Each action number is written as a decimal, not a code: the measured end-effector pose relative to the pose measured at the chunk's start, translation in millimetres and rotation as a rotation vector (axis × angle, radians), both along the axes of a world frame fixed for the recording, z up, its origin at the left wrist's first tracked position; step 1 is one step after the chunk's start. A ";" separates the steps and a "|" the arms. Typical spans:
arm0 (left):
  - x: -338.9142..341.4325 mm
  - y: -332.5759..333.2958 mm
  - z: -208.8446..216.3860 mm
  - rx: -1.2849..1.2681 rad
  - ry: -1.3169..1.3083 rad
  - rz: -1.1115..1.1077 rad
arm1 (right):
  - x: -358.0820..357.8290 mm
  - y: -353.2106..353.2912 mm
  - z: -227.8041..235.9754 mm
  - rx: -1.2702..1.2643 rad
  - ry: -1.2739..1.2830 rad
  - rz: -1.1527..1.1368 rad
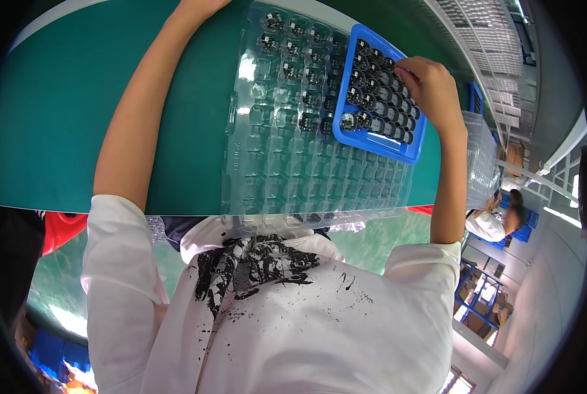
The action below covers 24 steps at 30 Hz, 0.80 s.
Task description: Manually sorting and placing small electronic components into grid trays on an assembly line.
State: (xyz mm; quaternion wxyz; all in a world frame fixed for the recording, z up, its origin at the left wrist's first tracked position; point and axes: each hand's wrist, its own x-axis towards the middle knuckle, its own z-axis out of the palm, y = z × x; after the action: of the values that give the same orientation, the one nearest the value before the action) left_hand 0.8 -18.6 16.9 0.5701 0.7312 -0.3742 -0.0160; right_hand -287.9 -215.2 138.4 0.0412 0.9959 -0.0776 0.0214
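My right hand (431,88) is over the far right side of a blue plastic tray (377,148), its fingertips pinched together among small round parts (368,102). Whatever lies between those fingertips is too small to make out. Black-sided cups with silvery or dark tops fill the tray in rows. It rests on a large clear blister tray (277,164) with many pockets. Dark round components (293,50) sit in that tray's far pockets, while its nearer pockets hold nothing. At the top edge, my left hand (201,5) is mostly cut off beyond the clear tray's far left corner, fingers out of sight.
A green tabletop (57,125) lies under the trays, and the clear tray overhangs its near edge. Stacked clear trays (478,157) stand to the right. Farther right, another person (494,222) in white is near blue crates. Something red (64,230) is at left below the table.
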 end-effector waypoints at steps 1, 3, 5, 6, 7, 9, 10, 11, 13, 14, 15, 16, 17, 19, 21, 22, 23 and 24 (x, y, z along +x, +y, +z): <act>-0.6 -0.6 -0.2 -0.011 -0.011 0.006 | -0.2 -1.1 -1.3 -0.009 -0.004 0.007; 0.0 -0.9 -1.1 -0.022 -0.022 0.014 | 0.5 -1.0 -1.6 -0.018 -0.007 0.014; 2.1 -1.1 -2.5 -0.013 -0.043 0.013 | 1.9 0.5 -0.5 -0.039 -0.013 0.023; 1.8 -1.2 -2.6 -0.013 -0.043 0.013 | 1.9 0.1 -0.9 -0.039 -0.013 0.023; 1.5 -1.5 -2.6 -0.019 -0.048 0.020 | 1.9 -0.7 -1.3 -0.033 -0.012 0.029; 1.0 -1.2 -2.3 -0.025 -0.052 0.027 | 2.0 -0.8 -1.5 -0.027 -0.011 0.035; 0.9 -0.7 -1.9 -0.022 -0.051 0.025 | 2.1 -0.1 -1.2 -0.037 -0.005 0.024; 0.8 -0.4 -1.5 -0.018 -0.049 0.022 | 2.2 0.1 -1.1 -0.046 0.002 0.013; 1.0 -1.3 -1.2 -0.013 -0.033 0.015 | 1.5 -0.6 -1.0 -0.042 0.004 0.011; 1.1 -2.0 -1.0 -0.006 -0.017 0.008 | 0.9 -1.2 -1.4 -0.036 0.006 0.008; 2.0 -2.3 -1.9 -0.006 -0.018 0.009 | 0.4 -2.2 -3.1 -0.035 0.006 0.009; 2.9 -2.6 -2.8 -0.013 -0.039 0.008 | -0.2 -3.5 -5.4 -0.037 0.004 0.016; 3.6 -2.9 -3.7 -0.021 -0.061 0.007 | -0.7 -4.6 -6.9 -0.039 0.001 0.022; 2.8 -3.7 -3.0 -0.018 -0.047 0.008 | -1.9 -6.4 -7.2 -0.024 -0.003 0.021; 3.3 -4.2 -3.5 -0.017 -0.034 0.009 | -1.7 -7.5 -7.7 -0.010 -0.007 0.022; 4.4 -3.3 -4.6 -0.029 -0.051 0.017 | -0.3 -7.3 -8.5 -0.007 -0.007 0.029; 5.7 -2.8 -5.6 -0.042 -0.069 0.025 | 0.9 -7.0 -8.4 -0.003 -0.007 0.037; 6.0 -1.8 -4.9 -0.042 -0.070 0.032 | 2.5 -6.4 -7.3 -0.003 -0.008 0.043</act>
State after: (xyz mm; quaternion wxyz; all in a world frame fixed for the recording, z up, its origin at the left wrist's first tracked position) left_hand 6.8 -20.4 11.9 0.5720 0.7251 -0.3825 0.0263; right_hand -285.4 -221.6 131.1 0.0420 0.9972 -0.0561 0.0263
